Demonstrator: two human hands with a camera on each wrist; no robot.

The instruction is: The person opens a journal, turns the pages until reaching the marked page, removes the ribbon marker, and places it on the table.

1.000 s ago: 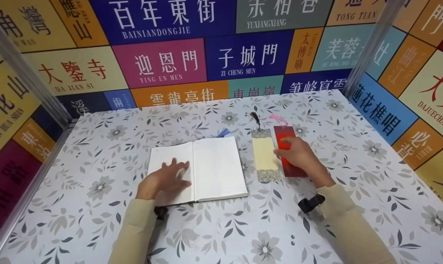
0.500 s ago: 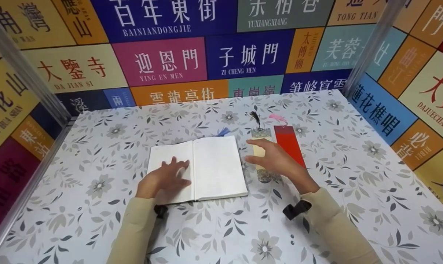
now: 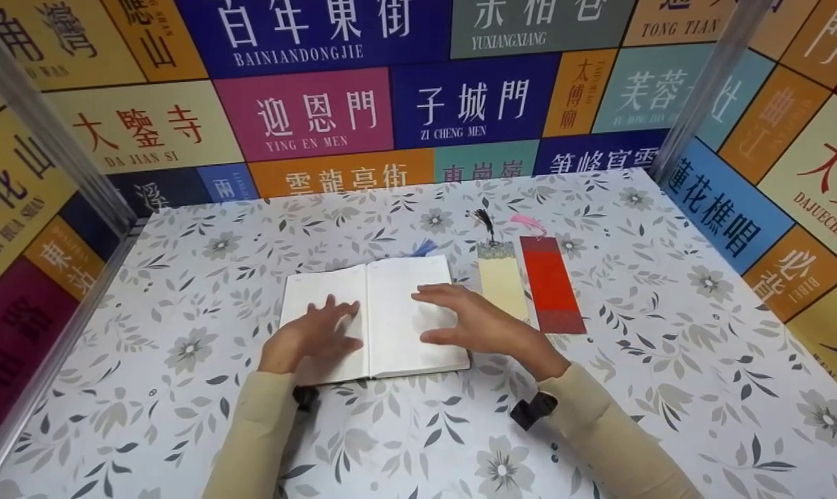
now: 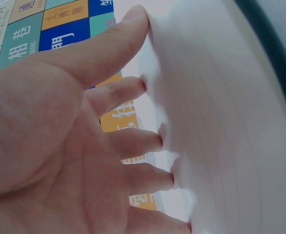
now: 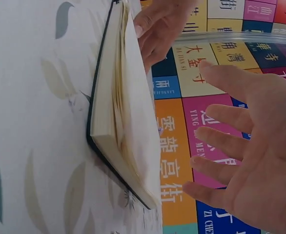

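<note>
An open book (image 3: 398, 291) lies on the floral tablecloth (image 3: 148, 416). On its nine o'clock page the left hand (image 3: 309, 339) rests spread fingertips, gripping nothing. Above its three o'clock page hovers the right hand (image 3: 475, 320), fingers apart, holding nothing. At three o'clock from the book lie a cream bookmark (image 3: 500, 281), then a red bookmark (image 3: 553, 284); a blue tassel (image 3: 425, 247) pokes out at one o'clock.

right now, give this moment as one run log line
left hand: touching open book, left page | right hand: empty, over right page | red bookmark, cream bookmark: beside book
</note>
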